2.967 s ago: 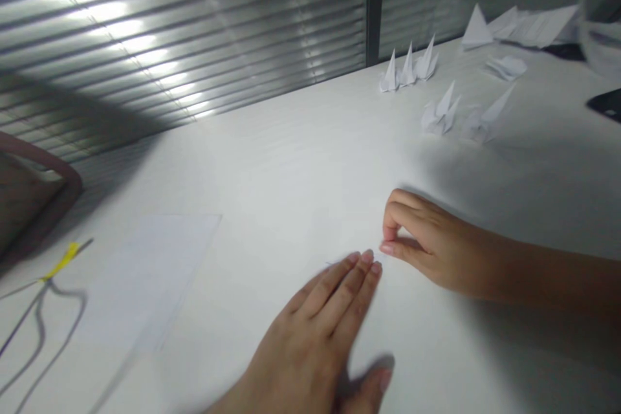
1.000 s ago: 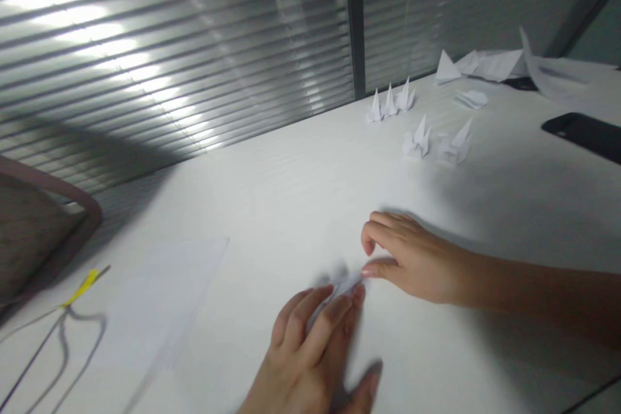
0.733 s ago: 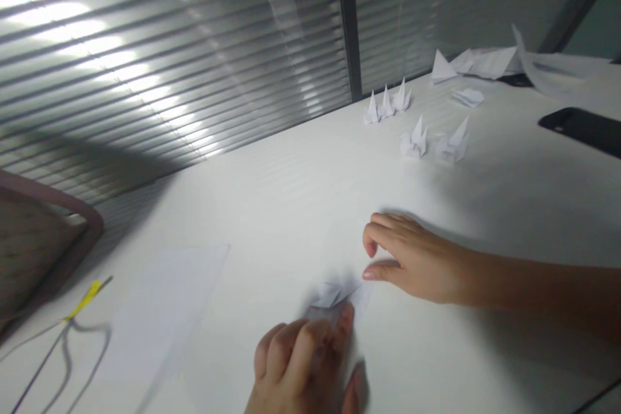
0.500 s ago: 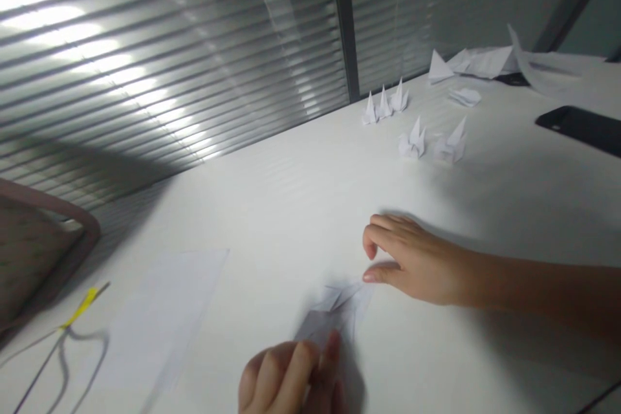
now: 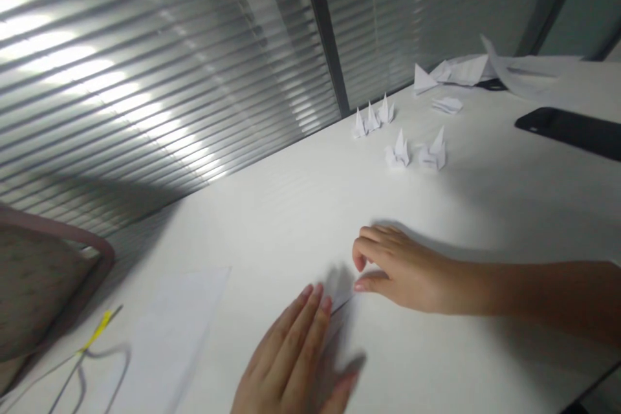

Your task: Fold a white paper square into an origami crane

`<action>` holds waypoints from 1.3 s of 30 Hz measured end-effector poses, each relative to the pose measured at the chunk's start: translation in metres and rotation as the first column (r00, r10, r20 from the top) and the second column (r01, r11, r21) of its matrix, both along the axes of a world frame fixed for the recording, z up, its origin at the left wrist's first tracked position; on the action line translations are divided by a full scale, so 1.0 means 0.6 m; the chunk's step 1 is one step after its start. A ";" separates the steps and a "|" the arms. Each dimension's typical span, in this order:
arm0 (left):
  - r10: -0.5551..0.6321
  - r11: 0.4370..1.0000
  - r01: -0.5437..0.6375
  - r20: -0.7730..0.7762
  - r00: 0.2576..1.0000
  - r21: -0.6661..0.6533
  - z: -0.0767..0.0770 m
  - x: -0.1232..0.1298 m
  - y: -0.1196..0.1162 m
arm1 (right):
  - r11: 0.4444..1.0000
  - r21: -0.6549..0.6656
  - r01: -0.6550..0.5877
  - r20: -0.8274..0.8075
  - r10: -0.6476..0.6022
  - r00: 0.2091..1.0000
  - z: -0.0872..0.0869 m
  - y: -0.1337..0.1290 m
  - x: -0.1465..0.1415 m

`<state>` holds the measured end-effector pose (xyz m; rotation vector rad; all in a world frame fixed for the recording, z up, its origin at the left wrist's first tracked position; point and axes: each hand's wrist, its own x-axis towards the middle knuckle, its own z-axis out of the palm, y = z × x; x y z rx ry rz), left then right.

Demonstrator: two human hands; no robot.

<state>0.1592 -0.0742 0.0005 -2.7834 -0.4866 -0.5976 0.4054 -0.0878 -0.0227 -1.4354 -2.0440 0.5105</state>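
A small piece of folded white paper [image 5: 342,303] lies on the table between my hands, partly covered and in shadow. My left hand [image 5: 288,359] is stretched out flat over its left side, fingers long and together, thumb spread apart. Coming in from the right, my right hand [image 5: 398,268] rests on the table with curled fingers. Its thumb tip touches the paper's upper right corner, and a gap shows between thumb and index finger.
Several folded paper cranes [image 5: 400,150] stand farther back. Behind them are a flat folded paper piece [image 5: 447,105] and loose paper [image 5: 466,71]. A black phone [image 5: 567,129] lies right. At left are a white sheet [image 5: 179,323], a cable with yellow tag [image 5: 97,330] and a chair [image 5: 43,284].
My left hand has gone from curled fingers with a pointing index finger to a flat, stretched hand across the paper. My right hand keeps its pose; the view has shifted slightly.
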 end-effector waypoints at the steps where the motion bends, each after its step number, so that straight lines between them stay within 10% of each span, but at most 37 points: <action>1: -0.026 0.999 0.024 -0.040 0.999 -0.029 -0.002 0.004 0.002 | 1.000 0.021 -0.020 -0.021 0.021 1.000 0.000 0.001 0.001; 9: -0.061 0.991 0.053 -0.067 0.996 -0.120 -0.004 0.014 0.009 | 0.840 0.266 -0.473 0.132 0.454 0.881 0.000 0.012 0.012; 24: -0.091 0.974 0.064 -0.118 0.989 -0.217 0.005 0.006 0.017 | 0.656 0.512 -0.555 0.537 0.260 0.802 0.003 0.002 0.009; 30: 0.006 0.922 0.037 0.109 0.994 -0.386 -0.001 0.003 0.017 | 0.718 0.515 -0.468 0.405 0.277 0.871 0.002 0.000 0.001; 34: 0.378 0.728 -0.134 0.232 0.896 -0.672 0.006 0.010 0.011 | 0.918 0.308 -0.252 -0.038 0.276 0.960 -0.001 -0.009 -0.016; 36: 0.574 0.513 -0.164 0.194 0.796 -0.843 0.013 0.013 0.014 | 0.983 -0.002 -0.183 -0.343 0.171 0.924 0.000 -0.014 -0.024; 39: 0.727 0.159 0.055 0.155 0.669 -0.986 0.022 0.017 0.026 | 0.910 -0.369 -0.190 -0.584 -0.068 0.809 0.004 -0.013 -0.028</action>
